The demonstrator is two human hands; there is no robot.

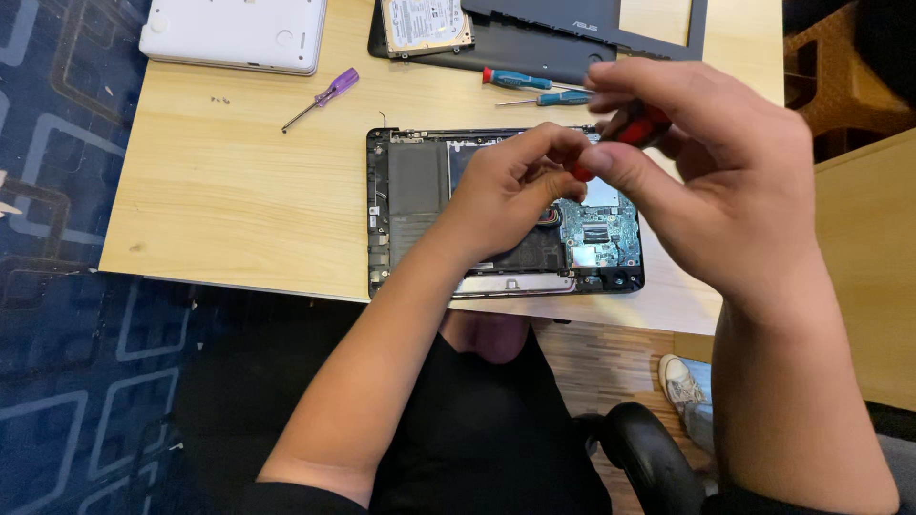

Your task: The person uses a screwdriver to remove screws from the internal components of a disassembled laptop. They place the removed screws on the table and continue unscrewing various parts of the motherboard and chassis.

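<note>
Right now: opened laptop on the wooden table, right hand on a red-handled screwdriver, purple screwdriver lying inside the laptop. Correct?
Not quite. The head view shows the purple screwdriver lying on the bare wooden table, left of the opened laptop, not inside it. The right hand does hold the red-handled screwdriver.

A light wooden table is set on a blue patterned carpet. On it are laid an opened laptop base near the front edge, a purple screwdriver, two blue-handled screwdrivers, a white device, a dark laptop cover and a hard drive resting upon that cover.
</note>
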